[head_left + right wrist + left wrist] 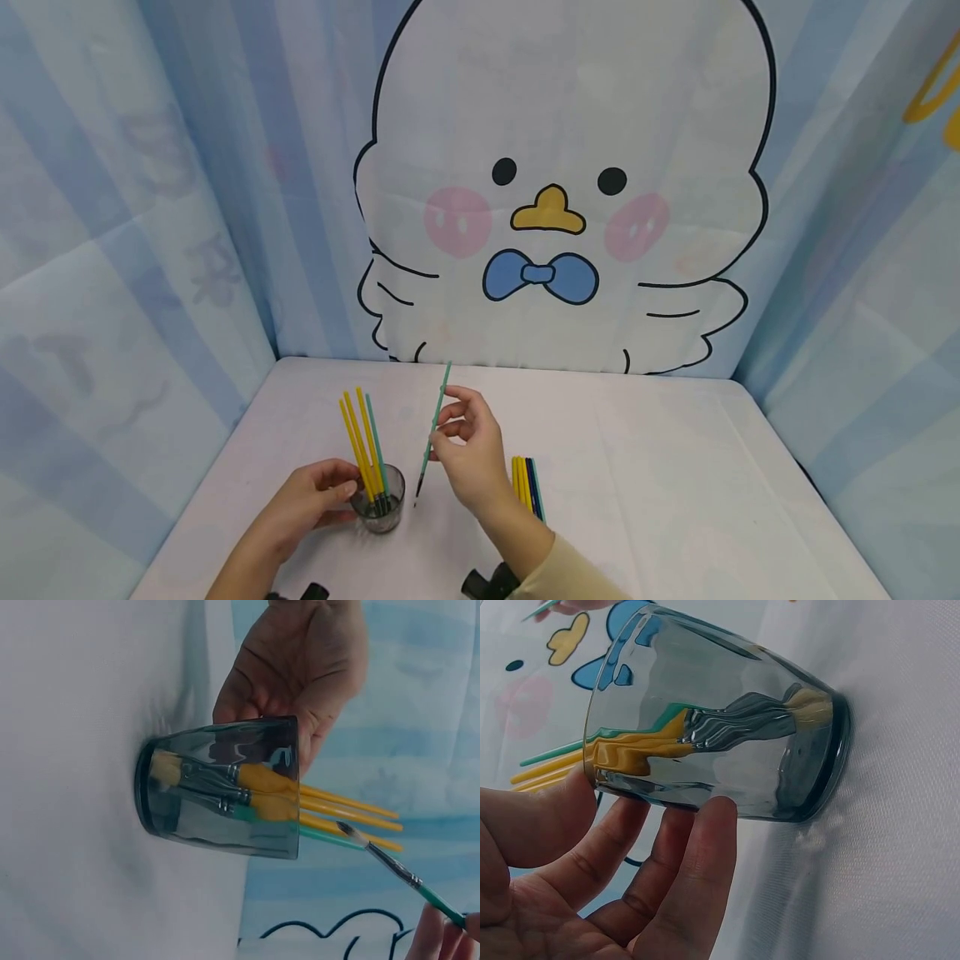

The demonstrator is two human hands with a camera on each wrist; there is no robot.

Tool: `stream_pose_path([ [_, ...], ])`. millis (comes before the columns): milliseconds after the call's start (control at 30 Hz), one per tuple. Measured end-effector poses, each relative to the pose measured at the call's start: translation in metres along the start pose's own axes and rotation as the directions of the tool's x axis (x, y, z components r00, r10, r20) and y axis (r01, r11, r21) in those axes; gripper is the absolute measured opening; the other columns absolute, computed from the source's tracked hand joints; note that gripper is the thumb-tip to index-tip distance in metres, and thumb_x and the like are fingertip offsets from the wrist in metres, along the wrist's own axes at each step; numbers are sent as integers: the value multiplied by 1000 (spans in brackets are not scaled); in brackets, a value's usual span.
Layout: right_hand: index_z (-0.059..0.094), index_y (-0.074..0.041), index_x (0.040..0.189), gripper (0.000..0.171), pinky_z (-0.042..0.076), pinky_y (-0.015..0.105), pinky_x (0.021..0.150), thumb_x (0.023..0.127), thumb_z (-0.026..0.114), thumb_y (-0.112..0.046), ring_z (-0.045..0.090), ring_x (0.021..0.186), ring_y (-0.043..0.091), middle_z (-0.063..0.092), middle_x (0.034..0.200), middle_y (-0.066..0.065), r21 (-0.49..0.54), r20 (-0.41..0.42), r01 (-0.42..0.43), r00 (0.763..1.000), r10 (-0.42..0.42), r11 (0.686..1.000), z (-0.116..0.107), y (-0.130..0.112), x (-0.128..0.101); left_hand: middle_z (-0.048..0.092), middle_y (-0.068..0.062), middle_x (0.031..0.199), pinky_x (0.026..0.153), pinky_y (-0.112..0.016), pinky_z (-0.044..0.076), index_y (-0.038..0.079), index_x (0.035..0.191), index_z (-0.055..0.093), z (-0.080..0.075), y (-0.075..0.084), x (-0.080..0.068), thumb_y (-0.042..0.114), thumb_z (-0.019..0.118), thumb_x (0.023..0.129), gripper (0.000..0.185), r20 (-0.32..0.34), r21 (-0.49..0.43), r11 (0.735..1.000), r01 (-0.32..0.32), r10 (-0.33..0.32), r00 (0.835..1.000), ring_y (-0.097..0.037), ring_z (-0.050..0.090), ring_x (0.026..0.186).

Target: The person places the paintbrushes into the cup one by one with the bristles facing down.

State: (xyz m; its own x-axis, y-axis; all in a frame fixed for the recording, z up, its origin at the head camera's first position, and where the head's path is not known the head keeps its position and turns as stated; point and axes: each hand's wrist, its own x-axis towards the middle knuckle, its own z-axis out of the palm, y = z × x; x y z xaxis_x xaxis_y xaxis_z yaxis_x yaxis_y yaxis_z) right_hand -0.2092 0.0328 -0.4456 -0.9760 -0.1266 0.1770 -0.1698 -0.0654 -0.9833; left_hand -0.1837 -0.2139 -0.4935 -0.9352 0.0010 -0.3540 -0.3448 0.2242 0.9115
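Observation:
A grey-tinted glass cup (381, 523) stands upright on the white-covered table, with several yellow and green paintbrushes (363, 437) leaning in it, bristles down. My left hand (311, 500) holds the cup from its left side, the thumb near the rim and fingers against the wall (712, 847). To the right of the cup, my right hand (474, 450) pinches a green paintbrush (439, 408), its dark bristle end pointing down. In the right wrist view, that brush's tip (352, 832) appears near the cup's mouth, outside it.
Several yellow, dark blue and green brushes (528, 483) lie side by side right of my right wrist, partly hidden by the forearm. Black objects (491, 582) show at the bottom edge. A printed curtain (555, 317) hangs behind the table (675, 483).

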Motion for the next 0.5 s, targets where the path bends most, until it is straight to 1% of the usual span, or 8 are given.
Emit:
stream_pose_path([
  [233,55,-21,145,59,68,29,75,96,64,11,62,91,18,58,110,14,48,-47,17,999,-15,999,12,3,-1,73,-17,122,87,-44,69,-5,126,67,0,1,0,4,65,105,24,2,3,1000,0,0,1000,-21,71,103],
  [367,55,-22,145,59,68,29,77,97,64,12,62,95,19,57,111,13,59,-36,9,999,-7,998,18,6,-1,72,-17,122,87,-44,69,-6,126,67,0,1,0,4,65,105,24,0,3,1000,3,-3,1000,-21,71,104],
  [500,55,-20,146,59,68,28,78,97,65,12,63,97,19,58,112,14,49,-22,13,1000,-12,999,22,8,-1,72,-18,123,87,-44,69,-6,127,67,0,2,0,4,66,105,24,-2,5,1000,0,0,1000,-21,71,104],
])
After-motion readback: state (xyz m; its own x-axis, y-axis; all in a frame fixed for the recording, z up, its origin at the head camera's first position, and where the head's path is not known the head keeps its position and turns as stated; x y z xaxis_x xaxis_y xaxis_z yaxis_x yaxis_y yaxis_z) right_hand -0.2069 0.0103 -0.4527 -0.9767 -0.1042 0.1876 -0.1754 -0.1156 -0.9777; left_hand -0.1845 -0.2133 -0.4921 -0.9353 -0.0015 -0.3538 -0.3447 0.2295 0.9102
